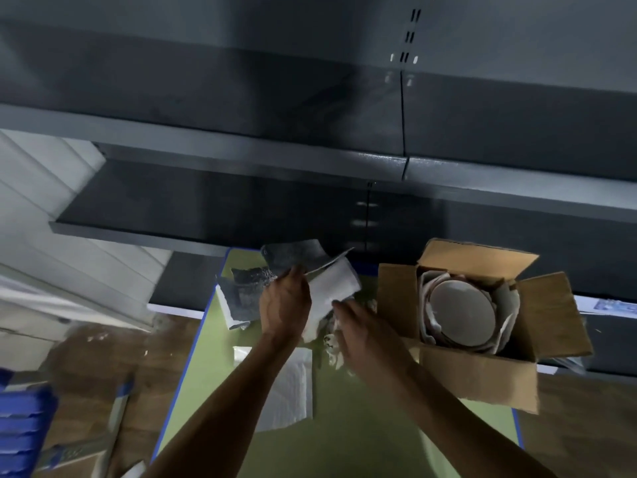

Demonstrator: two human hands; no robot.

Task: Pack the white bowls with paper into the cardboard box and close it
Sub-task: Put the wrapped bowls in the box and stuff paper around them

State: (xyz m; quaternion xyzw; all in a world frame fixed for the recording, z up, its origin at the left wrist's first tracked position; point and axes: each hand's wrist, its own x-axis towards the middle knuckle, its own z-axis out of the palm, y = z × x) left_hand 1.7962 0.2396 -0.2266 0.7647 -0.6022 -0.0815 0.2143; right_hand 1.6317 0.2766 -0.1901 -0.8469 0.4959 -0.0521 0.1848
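Observation:
An open cardboard box (479, 377) stands at the right of the green table, its flaps spread outward. Inside it lies a white bowl (462, 312), bottom up, with crumpled paper around it. My left hand (284, 301) pinches the edge of a sheet of printed paper (293, 257) held above the table. A white folded part of the paper (336, 282) hangs between my hands. My right hand (358, 331) reaches in from the right and touches the paper's lower part; its grip is blurred.
A white sheet (289, 391) lies flat on the green table (344, 436) below my arms. More newspaper (238, 298) lies at the table's far left. Dark metal shelves (241, 157) run behind the table. Blue crates (20, 429) sit at lower left on the floor.

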